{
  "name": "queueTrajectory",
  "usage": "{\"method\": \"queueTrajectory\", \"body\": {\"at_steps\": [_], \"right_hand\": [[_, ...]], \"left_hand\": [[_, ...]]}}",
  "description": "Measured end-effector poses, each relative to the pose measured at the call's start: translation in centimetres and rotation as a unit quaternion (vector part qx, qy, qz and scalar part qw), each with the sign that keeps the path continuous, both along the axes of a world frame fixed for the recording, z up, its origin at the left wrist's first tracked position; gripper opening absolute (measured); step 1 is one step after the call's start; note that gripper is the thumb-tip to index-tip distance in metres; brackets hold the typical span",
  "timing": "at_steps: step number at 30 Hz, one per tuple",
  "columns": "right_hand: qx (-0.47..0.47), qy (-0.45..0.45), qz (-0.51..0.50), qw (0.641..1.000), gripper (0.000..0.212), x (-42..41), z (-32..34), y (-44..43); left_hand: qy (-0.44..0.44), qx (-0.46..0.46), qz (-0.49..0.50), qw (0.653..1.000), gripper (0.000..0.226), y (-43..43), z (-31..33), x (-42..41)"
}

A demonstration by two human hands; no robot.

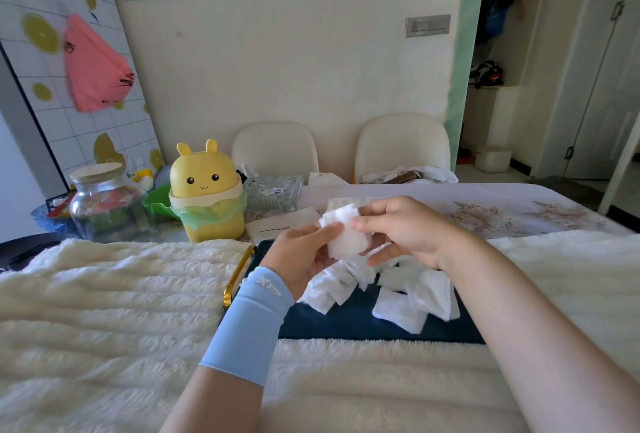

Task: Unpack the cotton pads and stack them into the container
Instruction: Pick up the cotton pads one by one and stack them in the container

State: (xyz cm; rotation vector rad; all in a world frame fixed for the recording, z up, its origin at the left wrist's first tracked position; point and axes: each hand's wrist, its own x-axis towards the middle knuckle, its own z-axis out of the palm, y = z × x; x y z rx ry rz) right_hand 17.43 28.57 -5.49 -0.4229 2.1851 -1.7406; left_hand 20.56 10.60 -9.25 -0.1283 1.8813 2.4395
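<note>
A small stack of white cotton pads [348,231] is held above a dark blue tray [353,321]. My left hand [301,256], with a light blue wrist sleeve, holds the stack from below and from the left. From the right, my right hand [401,228] pinches its upper edge between thumb and fingers. Several loose cotton pads [408,297] lie scattered on the tray under my hands. A clear glass container [273,192] stands behind, beside the yellow bin.
A fluffy cream blanket [104,311] covers the near table. A yellow rabbit-shaped bin [207,193] and a lidded glass jar [104,200] stand at the left. White packaging paper [277,224] lies behind the tray. Two cream chairs [401,145] stand against the far wall.
</note>
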Motion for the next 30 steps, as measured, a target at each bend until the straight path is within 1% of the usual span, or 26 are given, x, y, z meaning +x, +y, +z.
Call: {"method": "queueTrajectory", "body": {"at_steps": [1,2,3,4,6,7,8,10,13,16,18,19,22,24,25,26,27,29,30], "right_hand": [[0.072,0.044,-0.009,0.996,0.012,0.0,0.1,0.4],[0.158,0.095,-0.013,0.983,0.009,0.0,0.3,0.9],[0.243,0.139,-0.002,0.960,0.006,0.0,0.7,1.4],[0.322,0.159,0.029,0.933,0.008,0.2,1.0,1.8],[0.456,0.138,0.103,0.873,0.017,0.8,1.2,2.0],[0.505,0.120,0.127,0.845,0.023,1.0,1.0,1.7],[0.540,0.108,0.141,0.823,0.028,1.3,0.7,1.3],[0.576,0.103,0.141,0.798,0.037,1.7,0.2,0.4],[0.612,0.108,0.131,0.772,0.044,2.0,-0.1,-0.4],[0.627,0.110,0.132,0.760,0.050,2.3,-0.1,-0.7],[0.627,0.109,0.134,0.760,0.056,2.5,0.0,-0.7],[0.625,0.108,0.134,0.761,0.054,2.5,0.0,-0.6],[0.617,0.112,0.143,0.766,0.035,2.3,-0.1,-0.5],[0.586,0.113,0.153,0.788,0.023,2.1,0.0,-0.2],[0.560,0.122,0.155,0.805,0.019,2.1,0.2,0.1],[0.524,0.139,0.150,0.827,0.019,2.0,0.6,0.4],[0.470,0.159,0.136,0.857,0.022,1.7,0.8,0.7],[0.304,0.175,0.089,0.932,0.026,1.3,1.2,1.0],[0.219,0.165,0.069,0.959,0.029,1.2,1.2,1.0]], "left_hand": [[-0.006,-0.007,0.023,1.000,0.030,-0.2,-0.2,-0.2],[-0.012,-0.013,0.045,0.999,0.030,-0.4,-0.4,-0.4],[-0.015,-0.017,0.059,0.998,0.029,-0.6,-0.4,-0.4],[-0.016,-0.020,0.066,0.998,0.028,-0.9,-0.4,-0.5],[-0.014,-0.020,0.064,0.998,0.026,-1.2,-0.4,-0.6],[-0.013,-0.022,0.060,0.998,0.024,-1.3,-0.4,-0.6],[-0.012,-0.025,0.056,0.998,0.022,-1.3,-0.3,-0.5],[-0.010,-0.028,0.051,0.998,0.019,-1.4,-0.2,-0.3],[-0.007,-0.025,0.048,0.998,0.015,-1.5,-0.2,-0.2],[-0.013,-0.010,0.044,0.999,0.017,-1.5,-0.2,-0.3],[-0.017,0.000,0.038,0.999,0.021,-1.6,-0.2,-0.2],[-0.018,0.003,0.038,0.999,0.023,-1.6,-0.2,-0.2],[-0.017,0.008,0.047,0.999,0.024,-1.6,-0.2,-0.3],[-0.015,0.005,0.057,0.998,0.024,-1.7,-0.3,-0.4],[-0.014,0.002,0.063,0.998,0.023,-1.7,-0.3,-0.5],[-0.011,-0.003,0.068,0.998,0.021,-1.7,-0.4,-0.6],[-0.009,-0.009,0.074,0.997,0.020,-1.7,-0.4,-0.6],[-0.006,-0.025,0.085,0.996,0.017,-1.6,-0.6,-0.7],[-0.007,-0.033,0.088,0.996,0.017,-1.5,-0.7,-0.8]]}}
